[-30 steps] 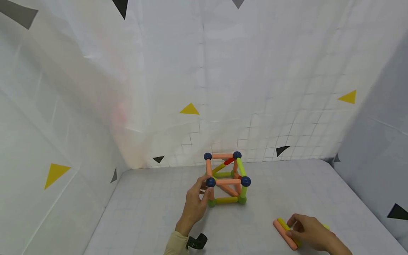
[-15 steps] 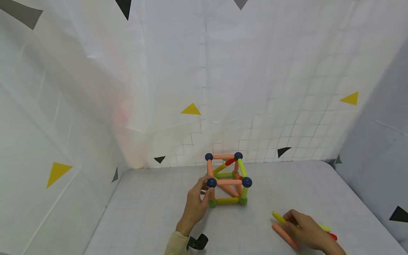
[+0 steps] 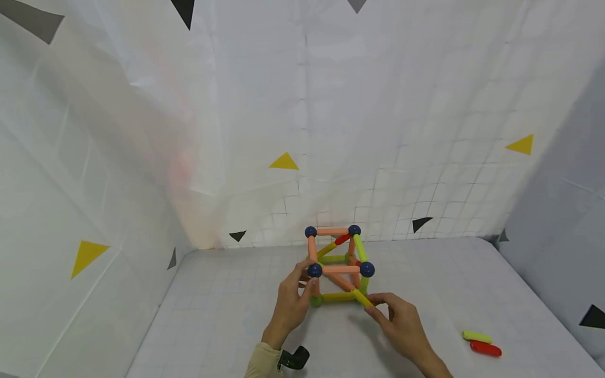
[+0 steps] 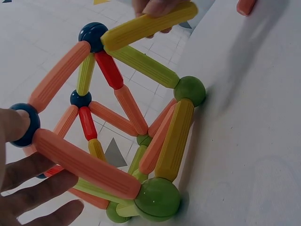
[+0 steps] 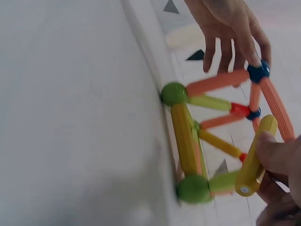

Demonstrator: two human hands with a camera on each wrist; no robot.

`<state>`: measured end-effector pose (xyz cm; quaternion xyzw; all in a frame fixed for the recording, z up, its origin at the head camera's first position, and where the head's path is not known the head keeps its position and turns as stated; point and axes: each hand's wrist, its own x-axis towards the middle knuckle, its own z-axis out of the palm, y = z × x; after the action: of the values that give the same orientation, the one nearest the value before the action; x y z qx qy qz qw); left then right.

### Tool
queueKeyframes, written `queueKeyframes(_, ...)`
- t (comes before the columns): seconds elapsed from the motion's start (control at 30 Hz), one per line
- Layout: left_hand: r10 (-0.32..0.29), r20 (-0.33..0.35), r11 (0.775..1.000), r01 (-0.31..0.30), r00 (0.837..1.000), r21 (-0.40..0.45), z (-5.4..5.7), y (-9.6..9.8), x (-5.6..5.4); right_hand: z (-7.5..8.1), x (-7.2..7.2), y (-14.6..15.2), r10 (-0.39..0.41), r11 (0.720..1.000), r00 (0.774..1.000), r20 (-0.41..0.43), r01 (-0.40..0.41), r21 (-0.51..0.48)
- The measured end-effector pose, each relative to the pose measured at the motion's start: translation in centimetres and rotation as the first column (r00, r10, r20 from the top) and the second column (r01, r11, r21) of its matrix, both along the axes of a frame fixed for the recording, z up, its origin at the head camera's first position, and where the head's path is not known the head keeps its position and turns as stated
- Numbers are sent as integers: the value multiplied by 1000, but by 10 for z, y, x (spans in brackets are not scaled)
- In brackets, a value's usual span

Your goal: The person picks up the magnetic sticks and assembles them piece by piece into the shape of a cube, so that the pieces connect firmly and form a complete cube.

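Note:
A cube-like frame of magnetic sticks and balls (image 3: 341,270) stands on the table, with blue balls on top, green balls below and orange, yellow, lime and red sticks between. At its near left top corner my left hand (image 3: 289,303) pinches a blue ball (image 4: 26,125), the other fingers spread beside an orange stick (image 4: 89,165). My right hand (image 3: 402,324) holds a loose yellow magnetic stick (image 5: 256,160) between thumb and fingers, at the frame's near right side. In the left wrist view, this stick's tip overlaps the near right blue ball (image 4: 92,36).
On the table (image 3: 212,294) to the right lie a lime stick (image 3: 477,337) and a red stick (image 3: 486,349). An orange stick (image 4: 246,6) shows at the top of the left wrist view. A white sheet wall (image 3: 425,105) with coloured triangles rises behind.
My right hand has picked up the yellow stick from the right of the table and carried it left to the frame. My left hand stays on the frame's corner.

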<state>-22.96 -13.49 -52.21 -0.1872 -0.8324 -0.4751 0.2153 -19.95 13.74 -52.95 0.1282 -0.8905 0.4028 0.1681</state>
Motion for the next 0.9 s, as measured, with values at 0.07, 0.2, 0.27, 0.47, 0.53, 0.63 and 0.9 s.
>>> queueKeyframes(0.07, 0, 5, 1000, 0, 1000, 3, 0, 0, 0, -2, -3, -9, -2, 1000, 996, -86, 3, 12)
queueKeyframes(0.2, -3, 7, 1000, 3, 1000, 5, -1, 0, 1, -1, -9, -26, -4, 1000, 983, -181, 7, 16)
queueKeyframes(0.27, -3, 2, 1000, 3, 1000, 2, -1, 0, 1, 0, -12, -33, -11, 1000, 979, -205, 15, 14)
queueKeyframes(0.47, -5, -7, 1000, 5, 1000, -1, -1, 0, -1, 1, -21, -53, -47, 998, 980, -195, 52, 24)
queueKeyframes(0.53, -5, -3, 1000, 5, 1000, -2, -2, -1, -1, 1, -24, -59, -61, 997, 981, -183, 68, 27)
queueKeyframes(0.63, -3, -9, 1000, 3, 1000, -6, -2, -1, -1, 0, -27, -66, -74, 997, 979, -191, 80, 24)
queueKeyframes(0.9, -4, -46, 1000, 3, 999, -4, -1, -1, -3, -3, -32, -80, -81, 997, 953, -293, 78, -22)
